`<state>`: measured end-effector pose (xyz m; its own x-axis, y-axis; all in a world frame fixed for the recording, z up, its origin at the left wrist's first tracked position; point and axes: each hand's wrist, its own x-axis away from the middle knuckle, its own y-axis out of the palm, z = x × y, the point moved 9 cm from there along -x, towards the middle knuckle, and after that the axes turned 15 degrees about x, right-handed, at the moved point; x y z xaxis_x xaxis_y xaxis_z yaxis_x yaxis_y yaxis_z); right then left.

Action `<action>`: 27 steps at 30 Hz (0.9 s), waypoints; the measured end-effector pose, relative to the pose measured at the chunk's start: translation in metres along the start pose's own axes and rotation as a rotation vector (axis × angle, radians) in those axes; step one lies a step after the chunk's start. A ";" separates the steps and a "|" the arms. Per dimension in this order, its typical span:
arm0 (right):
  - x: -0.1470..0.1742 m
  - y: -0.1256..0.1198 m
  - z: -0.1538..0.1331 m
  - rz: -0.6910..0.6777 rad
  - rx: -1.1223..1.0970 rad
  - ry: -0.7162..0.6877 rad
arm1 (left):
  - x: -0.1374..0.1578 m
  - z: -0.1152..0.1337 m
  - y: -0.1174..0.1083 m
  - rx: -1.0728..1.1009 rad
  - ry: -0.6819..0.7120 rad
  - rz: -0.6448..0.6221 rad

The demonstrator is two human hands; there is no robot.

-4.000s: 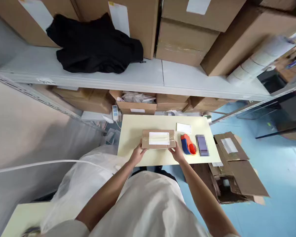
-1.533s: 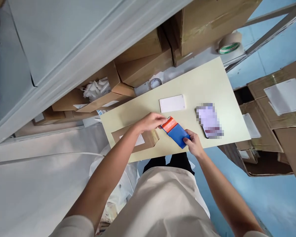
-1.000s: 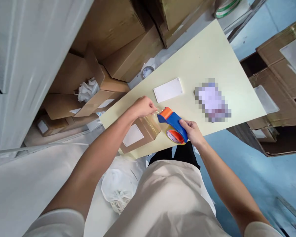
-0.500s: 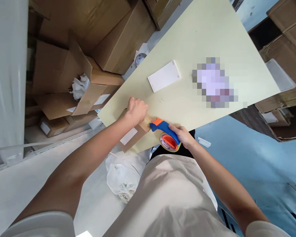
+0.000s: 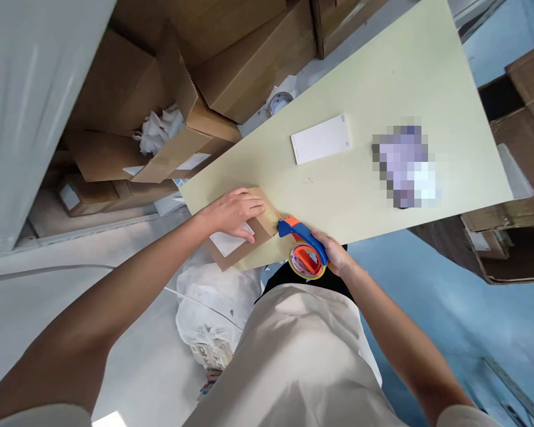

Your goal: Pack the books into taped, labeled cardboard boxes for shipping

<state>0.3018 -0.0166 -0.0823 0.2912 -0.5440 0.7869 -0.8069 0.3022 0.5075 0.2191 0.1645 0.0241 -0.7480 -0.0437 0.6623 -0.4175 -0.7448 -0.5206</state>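
A small brown cardboard box (image 5: 263, 224) with a white label lies at the near left corner of the table. My left hand (image 5: 237, 212) grips it, fingers over the top and thumb down the labelled side. My right hand (image 5: 333, 249) is closed around the handle of a blue and orange tape dispenser (image 5: 303, 232). The dispenser carries a roll of tape, and its head touches or nearly touches the right end of the box. Clear tape seems to run along the box top.
On the pale table (image 5: 360, 196) lie a flat white box (image 5: 321, 139) and a blurred-out item (image 5: 403, 160). Large cartons (image 5: 258, 59) stand beyond the left edge, near a tape roll (image 5: 281, 102). More cartons (image 5: 516, 237) are at right. A white plastic bag (image 5: 209, 302) sits below.
My left hand has gone from a fist on the box top to spread fingers and thumb around it. The dispenser stays at the box's end. The camera view has shifted.
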 end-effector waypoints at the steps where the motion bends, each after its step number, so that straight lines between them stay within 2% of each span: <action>1: -0.003 0.003 -0.007 -0.012 -0.009 -0.005 | 0.002 -0.007 -0.004 0.005 -0.018 0.036; 4: -0.023 0.010 -0.046 -0.042 0.012 -0.023 | 0.007 -0.034 -0.029 0.026 -0.150 0.215; 8: -0.059 0.019 -0.121 -0.130 0.177 -0.088 | 0.024 -0.065 -0.055 0.088 -0.425 0.472; 10: -0.071 0.022 -0.151 -0.136 0.280 -0.127 | 0.030 -0.063 -0.056 0.093 -0.478 0.591; 12: -0.076 0.020 -0.169 -0.078 0.360 -0.173 | 0.031 -0.052 -0.051 0.067 -0.463 0.668; 15: -0.072 0.016 -0.177 0.052 0.449 -0.248 | 0.025 -0.037 -0.037 0.049 -0.450 0.680; 17: -0.067 0.018 -0.176 0.087 0.530 -0.306 | 0.024 -0.035 -0.032 0.067 -0.481 0.682; 22: -0.065 0.035 -0.170 -0.054 0.798 -0.402 | 0.027 -0.039 -0.032 0.109 -0.569 0.721; 27: -0.065 0.036 -0.169 -0.046 0.895 -0.406 | 0.028 -0.038 -0.030 0.088 -0.628 0.712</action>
<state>0.3408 0.1619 -0.0557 0.2688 -0.8184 0.5078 -0.9393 -0.3396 -0.0500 0.1909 0.2104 0.0380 -0.3868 -0.8368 0.3875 0.0880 -0.4518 -0.8877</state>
